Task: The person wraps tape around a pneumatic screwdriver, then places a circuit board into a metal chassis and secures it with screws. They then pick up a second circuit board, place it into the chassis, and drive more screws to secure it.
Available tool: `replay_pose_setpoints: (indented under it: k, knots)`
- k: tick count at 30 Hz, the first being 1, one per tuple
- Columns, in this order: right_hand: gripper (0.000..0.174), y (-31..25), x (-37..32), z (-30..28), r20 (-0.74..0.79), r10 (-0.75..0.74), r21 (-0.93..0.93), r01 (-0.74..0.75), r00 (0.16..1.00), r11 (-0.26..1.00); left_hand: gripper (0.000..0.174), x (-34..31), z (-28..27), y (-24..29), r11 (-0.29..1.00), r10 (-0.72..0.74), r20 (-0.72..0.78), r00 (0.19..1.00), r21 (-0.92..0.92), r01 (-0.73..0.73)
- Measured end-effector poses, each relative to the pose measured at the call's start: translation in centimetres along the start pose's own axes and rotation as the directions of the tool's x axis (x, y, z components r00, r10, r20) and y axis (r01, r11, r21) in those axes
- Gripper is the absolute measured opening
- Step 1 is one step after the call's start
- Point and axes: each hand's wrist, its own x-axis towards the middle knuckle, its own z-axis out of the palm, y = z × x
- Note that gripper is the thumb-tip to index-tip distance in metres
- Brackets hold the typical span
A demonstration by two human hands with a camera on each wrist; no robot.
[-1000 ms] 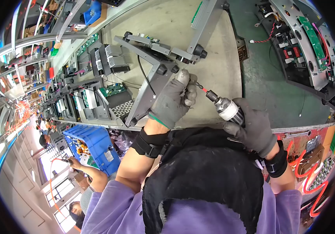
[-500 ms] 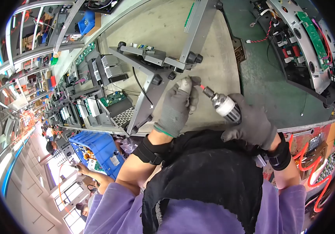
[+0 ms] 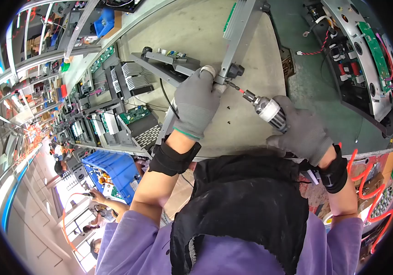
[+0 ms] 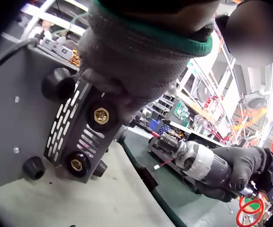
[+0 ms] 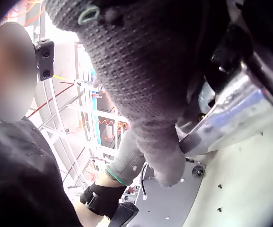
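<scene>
My gloved right hand (image 3: 299, 130) grips a pneumatic screwdriver (image 3: 270, 111), its dark barrel wrapped in white tape. The bit points up and left, its tip close to the end of a grey metal chassis panel (image 3: 235, 50). At that end my gloved left hand (image 3: 198, 98) holds the panel, thumb and forefinger at its corner. In the left wrist view, black round feet with brass centres (image 4: 101, 116) sit on a slotted end plate (image 4: 85, 142) just below the left fingers. A second grey panel (image 3: 153, 68) lies left of the hand, partly hidden by it.
Two small dark screws (image 3: 228, 122) lie on the pale bench mat (image 3: 251, 105). An opened unit with circuit boards (image 3: 359, 59) stands at right. Heat sinks (image 3: 134, 75) and boards line the left. A blue crate (image 3: 114, 169) stands below; a red coiled hose (image 3: 382, 206) hangs at right.
My left hand has moved up and away from the bit onto the panel's corner. The right hand with the screwdriver has shifted slightly, and the bit tip now points at the panel end.
</scene>
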Motion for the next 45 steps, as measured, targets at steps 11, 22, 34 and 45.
replay_pose_setpoints:
  k: [11,22,34,45]
  knots:
    - [0.066,0.7,1.3,1.0,-0.104,-0.15,-0.182,0.13,0.983,0.975,0.035,-0.1,0.6,-0.3,0.999,0.032,-0.073,0.997,-0.009,-0.033]
    - [0.067,0.8,1.7,1.1,-0.176,-0.197,-0.267,0.146,0.964,0.953,0.035,-0.1,0.5,-0.1,0.999,0.016,-0.045,0.999,-0.036,-0.017]
    - [0.078,2.1,-2.7,2.8,-0.301,-0.231,-0.014,0.238,0.925,0.971,0.031,-5.3,-1.6,1.0,-0.105,-0.204,0.519,0.83,-0.855,0.509]
    - [0.071,0.8,-5.4,3.8,-0.361,-0.221,0.132,0.284,0.906,0.95,0.026,-6.2,0.7,0.7,-0.539,0.079,0.618,0.782,-0.634,0.555]
